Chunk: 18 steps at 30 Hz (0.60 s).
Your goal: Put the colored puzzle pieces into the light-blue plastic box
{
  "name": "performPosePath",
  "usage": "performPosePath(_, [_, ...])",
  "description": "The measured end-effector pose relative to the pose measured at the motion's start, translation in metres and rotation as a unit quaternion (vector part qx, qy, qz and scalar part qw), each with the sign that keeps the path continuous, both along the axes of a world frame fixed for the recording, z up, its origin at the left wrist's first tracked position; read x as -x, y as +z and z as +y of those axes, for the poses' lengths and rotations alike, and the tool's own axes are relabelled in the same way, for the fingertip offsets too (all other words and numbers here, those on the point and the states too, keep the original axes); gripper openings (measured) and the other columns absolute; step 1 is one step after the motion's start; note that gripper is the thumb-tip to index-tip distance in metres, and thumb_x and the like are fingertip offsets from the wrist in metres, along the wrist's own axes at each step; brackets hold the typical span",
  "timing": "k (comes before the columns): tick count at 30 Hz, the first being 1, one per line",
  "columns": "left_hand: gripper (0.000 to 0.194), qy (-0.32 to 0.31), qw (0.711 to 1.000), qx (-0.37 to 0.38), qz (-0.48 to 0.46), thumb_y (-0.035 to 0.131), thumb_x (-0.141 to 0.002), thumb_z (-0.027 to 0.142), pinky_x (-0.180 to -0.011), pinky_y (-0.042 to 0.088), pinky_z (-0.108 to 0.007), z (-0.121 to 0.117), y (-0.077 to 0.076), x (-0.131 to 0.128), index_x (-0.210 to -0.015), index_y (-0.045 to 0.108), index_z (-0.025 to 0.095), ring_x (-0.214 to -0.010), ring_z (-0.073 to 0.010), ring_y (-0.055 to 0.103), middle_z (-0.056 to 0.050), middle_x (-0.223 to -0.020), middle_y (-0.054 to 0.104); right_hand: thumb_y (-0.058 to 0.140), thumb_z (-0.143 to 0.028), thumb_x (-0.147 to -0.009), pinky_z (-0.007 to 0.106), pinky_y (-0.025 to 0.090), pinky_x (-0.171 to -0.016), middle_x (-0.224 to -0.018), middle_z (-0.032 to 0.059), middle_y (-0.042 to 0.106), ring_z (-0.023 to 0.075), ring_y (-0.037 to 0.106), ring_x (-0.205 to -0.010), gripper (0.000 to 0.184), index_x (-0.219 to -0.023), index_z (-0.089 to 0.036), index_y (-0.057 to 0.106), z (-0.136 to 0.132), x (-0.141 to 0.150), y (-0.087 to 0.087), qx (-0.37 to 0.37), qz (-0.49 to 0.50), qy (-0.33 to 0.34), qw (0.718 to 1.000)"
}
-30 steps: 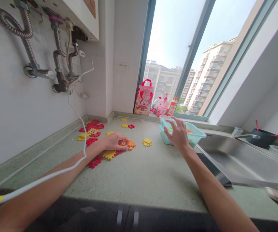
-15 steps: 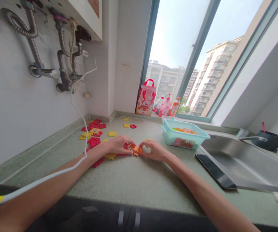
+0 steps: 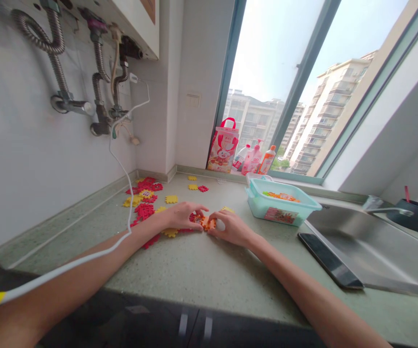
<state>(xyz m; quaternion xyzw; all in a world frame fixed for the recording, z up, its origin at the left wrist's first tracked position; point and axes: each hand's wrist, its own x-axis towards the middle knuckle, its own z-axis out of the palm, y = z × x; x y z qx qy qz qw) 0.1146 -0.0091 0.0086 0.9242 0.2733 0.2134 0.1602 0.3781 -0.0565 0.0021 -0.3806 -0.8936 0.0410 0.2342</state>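
Both my hands meet at the middle of the green counter [image 3: 209,270]. My left hand [image 3: 183,216] rests on the counter with fingers curled over a red toothed plastic piece [image 3: 195,218]. My right hand [image 3: 231,227] pinches an orange toothed piece [image 3: 208,223] that touches the red one. A pile of red and yellow toothed pieces [image 3: 142,199] lies behind my left hand, by the wall. A yellow piece [image 3: 227,210] peeks out behind my right hand.
A mint plastic tub [image 3: 283,208] with orange pieces inside stands to the right. A black phone [image 3: 329,261] lies at the edge of the steel sink [image 3: 376,246]. A white cable [image 3: 122,174] hangs over my left arm. A red bag [image 3: 223,152] and bottles [image 3: 254,159] stand on the sill.
My right hand came back from the mint tub to the counter and joined my left hand at the orange and red pieces. The view shifted slightly.
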Motion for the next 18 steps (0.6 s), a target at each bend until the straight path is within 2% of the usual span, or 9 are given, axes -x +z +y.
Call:
performPosePath(4, [0.066,-0.011,1.0,0.007,-0.001,0.083,-0.083,0.048,-0.096,0.052,-0.031,0.0,0.003,0.002,-0.142,0.062,0.026,-0.11,-0.0229,0.072,-0.007,-0.126,0.076,0.079,-0.026,-0.081,0.038,0.05,-0.092,-0.098,0.0047,0.077,0.0249,0.07,-0.096,0.025,-0.104,-0.024,0.071,-0.001,0.003,0.003,-0.058,-0.023,-0.007,0.998])
performPosePath(6, [0.067,-0.011,1.0,-0.016,-0.003,0.083,-0.082,0.048,-0.101,0.051,-0.033,0.001,0.007,0.006,-0.141,0.062,0.026,-0.116,-0.0239,0.07,-0.008,-0.132,0.073,0.078,-0.026,-0.08,0.041,0.048,-0.095,-0.101,0.0054,0.078,0.0268,0.069,-0.099,0.024,-0.103,-0.025,0.07,0.001,-0.002,0.01,-0.11,-0.027,-0.008,0.993])
performPosePath(9, [0.052,0.0,0.998,-0.063,0.003,0.08,-0.084,0.049,-0.102,0.05,-0.033,0.004,0.013,0.013,-0.129,0.069,0.025,-0.115,-0.0244,0.069,-0.008,-0.126,0.074,0.073,-0.025,-0.086,0.044,0.046,-0.1,-0.113,0.0067,0.077,0.0285,0.067,-0.106,0.022,-0.107,-0.027,0.07,0.007,-0.025,0.027,-0.205,-0.005,-0.048,0.978])
performPosePath(11, [0.034,0.005,0.997,-0.08,0.014,0.077,-0.087,0.047,-0.096,0.05,-0.032,0.006,0.016,0.017,-0.112,0.075,0.023,-0.104,-0.0229,0.071,-0.007,-0.112,0.076,0.068,-0.028,-0.091,0.044,0.044,-0.103,-0.121,0.0078,0.075,0.0294,0.066,-0.111,0.021,-0.112,-0.026,0.069,0.012,-0.051,0.039,-0.268,0.027,-0.122,0.955])
performPosePath(14, [0.015,-0.005,0.996,-0.082,0.022,0.074,-0.088,0.038,-0.089,0.051,-0.031,0.009,0.016,0.021,-0.088,0.078,0.023,-0.09,-0.0199,0.069,-0.005,-0.092,0.075,0.064,-0.035,-0.093,0.046,0.041,-0.104,-0.124,0.0106,0.073,0.0323,0.063,-0.115,0.025,-0.116,-0.023,0.068,0.021,-0.099,0.055,-0.338,0.077,-0.275,0.897])
performPosePath(16, [0.011,-0.017,0.998,-0.066,0.018,0.073,-0.087,0.032,-0.088,0.051,-0.03,0.009,0.014,0.021,-0.084,0.078,0.023,-0.086,-0.0184,0.069,-0.004,-0.089,0.075,0.062,-0.04,-0.094,0.046,0.041,-0.101,-0.12,0.0124,0.074,0.0337,0.063,-0.113,0.031,-0.118,-0.022,0.067,0.026,-0.129,0.062,-0.354,0.094,-0.357,0.859])
performPosePath(18, [0.008,-0.027,0.999,-0.046,0.011,0.073,-0.087,0.029,-0.088,0.052,-0.029,0.008,0.011,0.02,-0.087,0.079,0.024,-0.086,-0.0173,0.069,-0.003,-0.093,0.076,0.06,-0.045,-0.094,0.045,0.041,-0.097,-0.116,0.0133,0.073,0.0339,0.062,-0.109,0.036,-0.12,-0.021,0.066,0.03,-0.152,0.065,-0.363,0.109,-0.41,0.83])
